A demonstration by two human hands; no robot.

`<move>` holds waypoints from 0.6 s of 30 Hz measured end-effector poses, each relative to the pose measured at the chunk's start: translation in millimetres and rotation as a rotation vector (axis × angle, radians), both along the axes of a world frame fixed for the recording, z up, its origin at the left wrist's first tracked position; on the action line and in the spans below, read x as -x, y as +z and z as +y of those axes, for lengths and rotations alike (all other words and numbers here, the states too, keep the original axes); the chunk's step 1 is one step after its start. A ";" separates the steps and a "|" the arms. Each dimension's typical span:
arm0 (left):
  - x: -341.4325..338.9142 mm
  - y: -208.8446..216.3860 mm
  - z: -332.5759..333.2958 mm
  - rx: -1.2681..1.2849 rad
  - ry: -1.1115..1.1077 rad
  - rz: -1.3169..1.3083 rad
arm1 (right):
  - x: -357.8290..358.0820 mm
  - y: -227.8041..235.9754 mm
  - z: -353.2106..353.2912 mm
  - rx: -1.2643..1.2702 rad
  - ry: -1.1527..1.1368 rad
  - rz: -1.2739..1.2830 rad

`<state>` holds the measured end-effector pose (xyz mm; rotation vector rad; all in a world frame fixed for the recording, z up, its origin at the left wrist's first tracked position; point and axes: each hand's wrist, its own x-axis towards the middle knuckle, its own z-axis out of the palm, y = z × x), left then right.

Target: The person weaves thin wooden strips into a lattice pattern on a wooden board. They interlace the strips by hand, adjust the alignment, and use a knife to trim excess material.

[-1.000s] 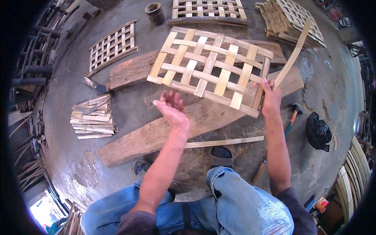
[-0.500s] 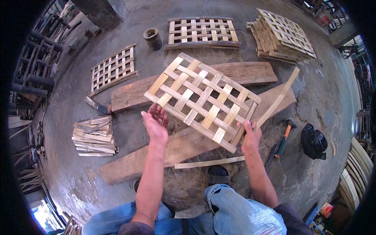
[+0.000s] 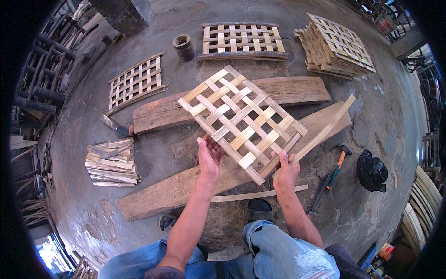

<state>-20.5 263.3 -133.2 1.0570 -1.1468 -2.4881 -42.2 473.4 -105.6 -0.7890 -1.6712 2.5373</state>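
A woven panel of pale flat slats (image 3: 241, 122) hangs tilted in front of me, above two thick wooden planks. My right hand (image 3: 287, 173) is closed on its lower right corner, thumb on top. A long loose slat (image 3: 325, 131) juts up and to the right from that same hand. My left hand (image 3: 210, 158) lies at the panel's lower left edge, palm up and thumb apart from the fingers. Its fingertips are partly behind the edge, and whether they bear any weight I cannot tell.
Around lie the far plank (image 3: 162, 112), near plank (image 3: 153, 197), a loose strip (image 3: 260, 195), hammer (image 3: 341, 160), black plastic bag (image 3: 372, 172), long-bladed knife (image 3: 114, 124) and slat pile (image 3: 109, 165). Farther off are a small panel (image 3: 136, 81), a pot (image 3: 184, 46) and stacked panels (image 3: 337, 44).
The panel has turned steeper, its lower corner swinging left. My left hand has moved right and in against its edge. My right hand has shifted slightly left and down, still gripping.
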 end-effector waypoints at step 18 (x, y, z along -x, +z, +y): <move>-14.9 23.2 -134.2 -0.070 -0.250 0.086 | 97.5 15.4 69.6 -0.250 0.562 0.017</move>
